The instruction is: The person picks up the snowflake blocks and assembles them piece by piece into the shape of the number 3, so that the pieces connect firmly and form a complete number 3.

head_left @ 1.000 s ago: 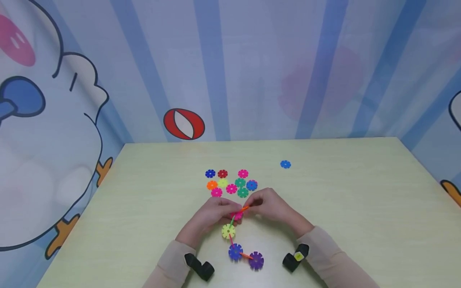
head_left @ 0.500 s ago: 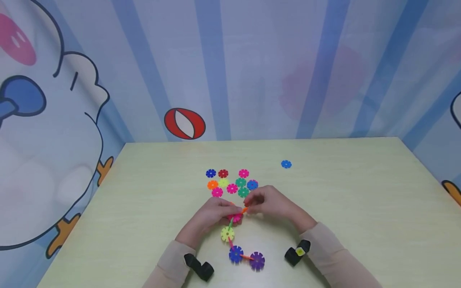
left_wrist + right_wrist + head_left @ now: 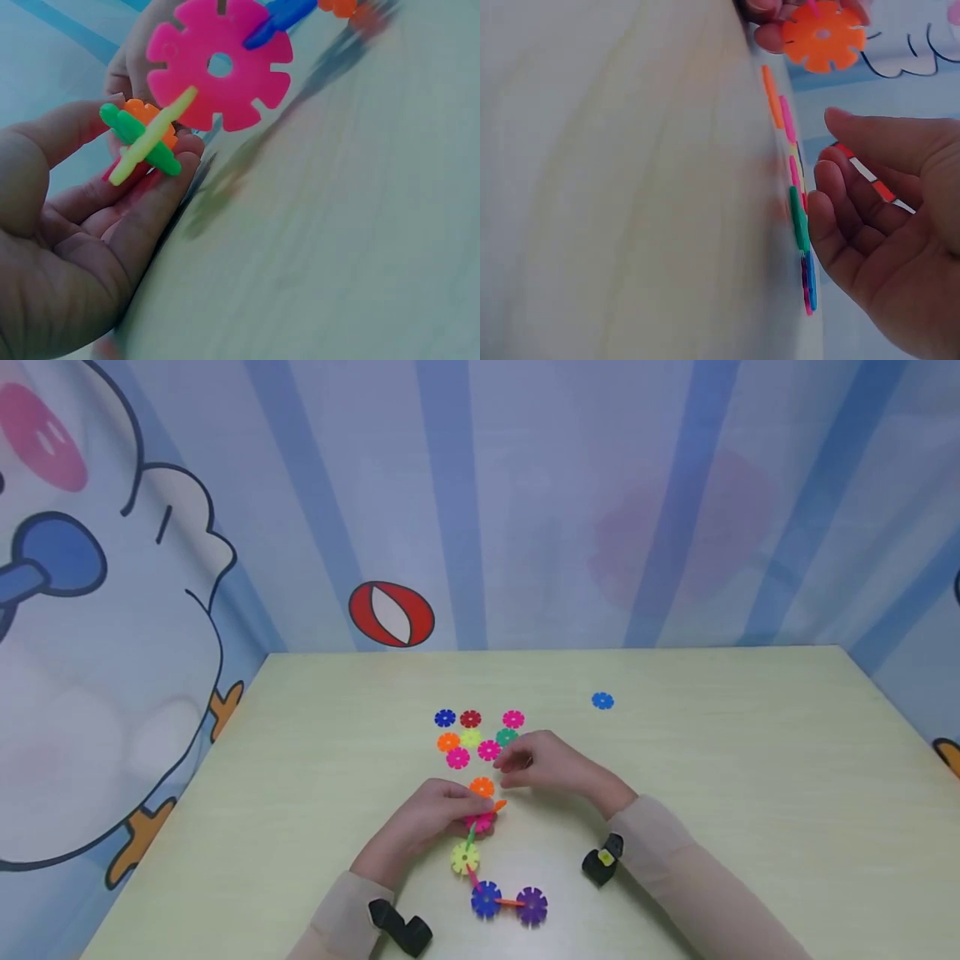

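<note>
Step, my read: chain-building, discs slotted rim to rim.

Left hand (image 3: 437,807) pinches the disc chain (image 3: 458,860) near its far end, at a pink disc (image 3: 477,824). Right hand (image 3: 547,762) is released: fingers loosely bent, nothing between them, just beside the loose discs. Chain trails from the left hand toward the person, over the desk (image 3: 712,760).

Next move likely calls for picking one loose disc, turning it crosswise to the orange end disc (image 3: 806,45), lining up slots and pushing in while the left hand steadies. Risk: a push might pop another joint.

Chain count, near to far, 8: purple disc (image 3: 525,902), edge-on orange disc (image 3: 510,902), blue disc (image 3: 481,896), edge-on pink disc (image 3: 472,877), yellow disc, edge-on green disc (image 3: 470,837), pink disc, orange end disc.

Loose, head view, 10: 3 loose pinks (image 3: 513,714), 2 loose oranges (image 3: 448,737) (one just past the left fingertips, looks flat on desk), 1 dark blue (image 3: 445,714), 1 dark red (image 3: 470,715), 1 loose yellow (image 3: 468,740), 1 loose green (image 3: 507,733), 1 light blue (image 3: 602,697) off alone.

Right hand may cover more; can't tell, so 10 is a floor.
</note>
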The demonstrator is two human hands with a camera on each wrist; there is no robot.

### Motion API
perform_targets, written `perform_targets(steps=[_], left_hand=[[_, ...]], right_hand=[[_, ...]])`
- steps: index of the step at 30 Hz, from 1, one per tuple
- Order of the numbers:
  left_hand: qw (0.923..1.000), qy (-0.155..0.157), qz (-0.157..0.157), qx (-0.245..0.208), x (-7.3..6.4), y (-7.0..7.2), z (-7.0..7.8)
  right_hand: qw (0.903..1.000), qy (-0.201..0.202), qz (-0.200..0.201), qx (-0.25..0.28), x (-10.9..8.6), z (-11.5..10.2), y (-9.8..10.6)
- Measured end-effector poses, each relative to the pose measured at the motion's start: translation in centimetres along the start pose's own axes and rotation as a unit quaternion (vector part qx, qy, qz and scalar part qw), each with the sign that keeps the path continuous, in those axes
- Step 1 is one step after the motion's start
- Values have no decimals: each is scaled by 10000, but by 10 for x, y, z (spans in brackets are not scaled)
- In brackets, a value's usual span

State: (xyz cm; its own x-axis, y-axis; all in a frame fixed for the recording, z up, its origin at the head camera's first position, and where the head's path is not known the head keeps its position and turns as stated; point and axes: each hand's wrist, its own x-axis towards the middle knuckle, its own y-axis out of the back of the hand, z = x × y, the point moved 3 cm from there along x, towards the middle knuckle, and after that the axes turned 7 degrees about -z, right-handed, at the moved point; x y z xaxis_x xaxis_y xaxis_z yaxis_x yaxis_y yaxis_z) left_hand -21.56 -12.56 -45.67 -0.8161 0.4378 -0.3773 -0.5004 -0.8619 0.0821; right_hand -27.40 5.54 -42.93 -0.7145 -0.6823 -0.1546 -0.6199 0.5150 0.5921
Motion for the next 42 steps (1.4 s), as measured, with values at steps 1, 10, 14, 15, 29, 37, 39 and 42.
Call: perform_targets(steps=[1,10,14,15,29,37,39,42], left_hand=[[10000,-6,-10,-9,0,0,0],[10000,47,-26,-41,0,2,-1],[10000,67,-32,-15,-1,1,0],[10000,60,-42,-16,-1,1,0],[9999,119,3,101,0,2,1],[10000,58,-20,22,0,1,1],[10000,47,-40,-44,0,1,0],[10000,21,-38,-41,-1,1,1]], right_hand=[[9999,28,-36,-118,3,-2,-1],[9977,-99,-389,-548,25,-13,-7],[9969,-156,-481,-601,28,-14,-8],[9967,-151,-511,-619,28,-14,-8],[9935,46,-697,-895,34,-13,-12],[9934,-119,-667,-931,34,-12,-12],[9942,-126,-641,-858,33,-13,-12],[9955,-77,-583,-746,32,-13,-12]])
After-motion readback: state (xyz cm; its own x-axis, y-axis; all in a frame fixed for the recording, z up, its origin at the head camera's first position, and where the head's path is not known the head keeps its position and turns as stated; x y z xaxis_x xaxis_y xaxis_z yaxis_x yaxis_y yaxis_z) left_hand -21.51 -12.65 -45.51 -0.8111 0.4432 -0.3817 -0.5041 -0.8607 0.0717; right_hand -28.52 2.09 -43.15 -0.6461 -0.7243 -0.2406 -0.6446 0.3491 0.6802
